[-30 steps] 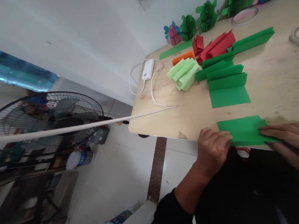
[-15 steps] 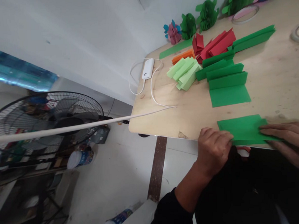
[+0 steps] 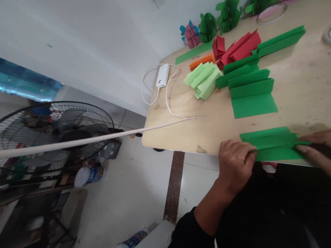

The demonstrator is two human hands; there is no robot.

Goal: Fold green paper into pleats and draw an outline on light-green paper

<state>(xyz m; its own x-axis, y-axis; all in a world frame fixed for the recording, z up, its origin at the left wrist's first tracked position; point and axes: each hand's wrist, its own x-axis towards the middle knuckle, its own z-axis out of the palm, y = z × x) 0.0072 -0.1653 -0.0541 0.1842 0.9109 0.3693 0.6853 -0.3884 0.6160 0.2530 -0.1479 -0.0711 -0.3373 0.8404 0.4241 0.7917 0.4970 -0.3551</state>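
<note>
Two hands at a folded paper, as I see them remotely through the head camera. The left hand (image 3: 235,155) is closed, fingers curled and thumb pressed down, gripping the left end of a green sheet (image 3: 276,144). The right hand (image 3: 326,162) pinches the opposite end between thumb and fingers. I judge that gripping both ends keeps the raised fold straight and level across the width. The sheet lies at the near edge of the wooden table (image 3: 179,138), probably so that the tabletop backs it while the wrists stay free. Pose: the left forearm slants up to the sheet from below, out of a black sleeve (image 3: 190,230); the right hand reaches in from the right, its forearm out of my view.

Just beyond the sheet stand green pleated papers (image 3: 251,85), their folds running across like its own. Farther off, to its left, is a light-green pleated bundle (image 3: 203,80); behind these lie red pleated papers (image 3: 241,49). Well to the sheet's left rests a white device (image 3: 162,76) with its cable (image 3: 168,105).
</note>
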